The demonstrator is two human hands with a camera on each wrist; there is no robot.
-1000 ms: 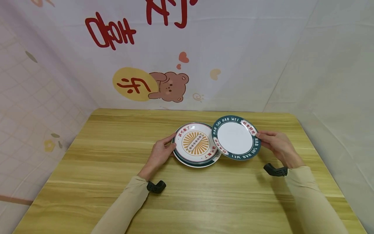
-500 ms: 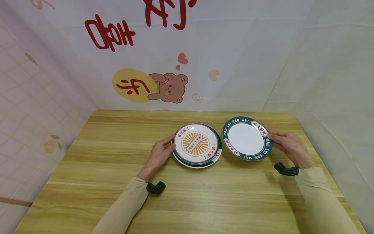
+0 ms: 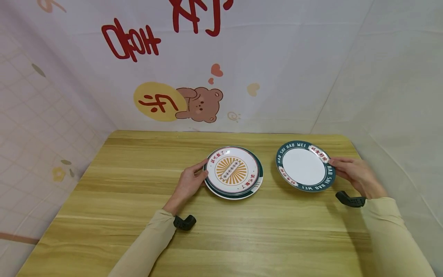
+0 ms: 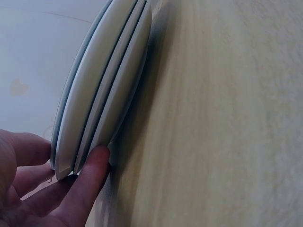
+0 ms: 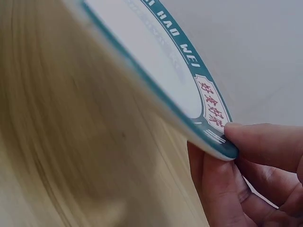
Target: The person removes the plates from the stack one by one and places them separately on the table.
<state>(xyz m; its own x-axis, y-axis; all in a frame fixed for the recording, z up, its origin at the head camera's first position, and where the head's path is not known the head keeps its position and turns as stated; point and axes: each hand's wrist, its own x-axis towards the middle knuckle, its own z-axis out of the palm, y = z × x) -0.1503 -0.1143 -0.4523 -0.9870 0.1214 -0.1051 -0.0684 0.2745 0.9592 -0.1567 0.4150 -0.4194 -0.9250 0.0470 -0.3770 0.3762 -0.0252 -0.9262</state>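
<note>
My right hand point(image 3: 358, 175) pinches the right rim of a plate point(image 3: 304, 166) with a white centre and a dark green lettered border. In the right wrist view, the thumb lies on top of the rim point(image 5: 214, 118) and fingers are underneath; the plate is held above the table. To its left is a stack of plates point(image 3: 232, 171), the top one white with an orange sunburst and red characters. My left hand point(image 3: 187, 184) grips the stack's left edge. The left wrist view shows several layered plate edges point(image 4: 102, 80) between thumb and fingers.
Both plates and stack are over the far half of a wood-grain table point(image 3: 228, 238). A fabric backdrop point(image 3: 283, 57) with a printed bear and red characters hangs behind the table, and pale cloth continues along both sides. Each wrist wears a black device point(image 3: 185, 222).
The green-bordered plate has moved right with my right hand, from overlapping the stack to standing apart from it. My left hand and the stack have stayed nearly in place.
</note>
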